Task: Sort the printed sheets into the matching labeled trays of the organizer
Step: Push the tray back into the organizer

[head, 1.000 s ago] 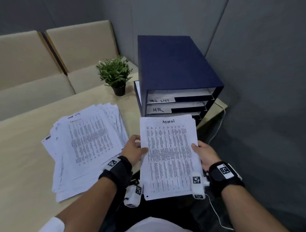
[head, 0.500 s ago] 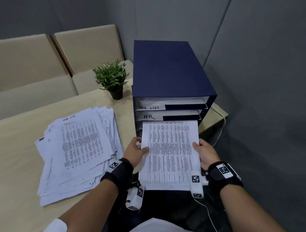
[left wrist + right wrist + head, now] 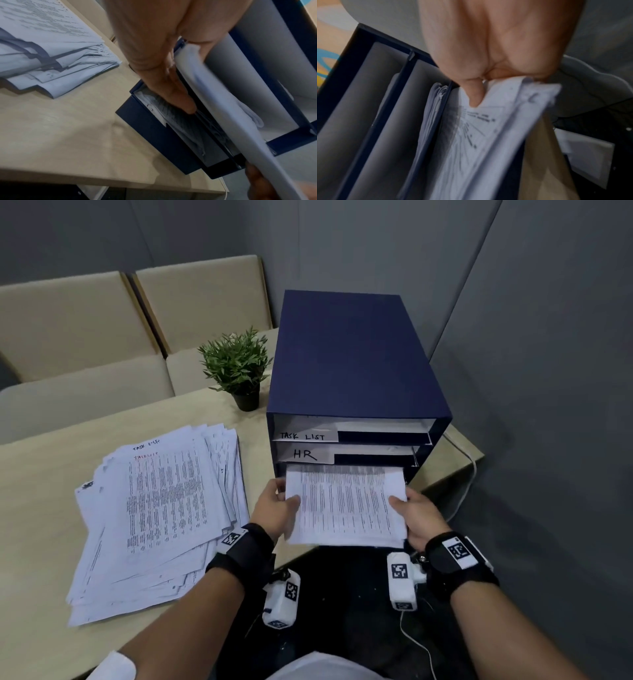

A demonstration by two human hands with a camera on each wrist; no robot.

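A printed sheet (image 3: 346, 505) with dense columns of text lies between both hands, its far edge inside the third tray of the dark blue organizer (image 3: 349, 354), below the trays labeled TASK LIST (image 3: 303, 436) and HR (image 3: 305, 454). My left hand (image 3: 277, 505) pinches the sheet's left edge, thumb on top. My right hand (image 3: 416, 517) pinches its right edge. In the left wrist view the sheet (image 3: 223, 97) passes over papers lying in the lowest tray (image 3: 154, 129). In the right wrist view my thumb presses the sheet (image 3: 488, 128) beside the organizer's shelves (image 3: 402, 94).
A fanned stack of printed sheets (image 3: 161, 508) headed TASK LIST lies on the wooden table (image 3: 44, 508) to the left. A small potted plant (image 3: 236, 368) stands by the organizer's left side. Beige chairs (image 3: 85, 337) sit behind the table. A grey wall is close on the right.
Both hands have pushed the sheet forward: its ADMIN heading, visible a second ago, has gone into the third tray, and less of the sheet sticks out.
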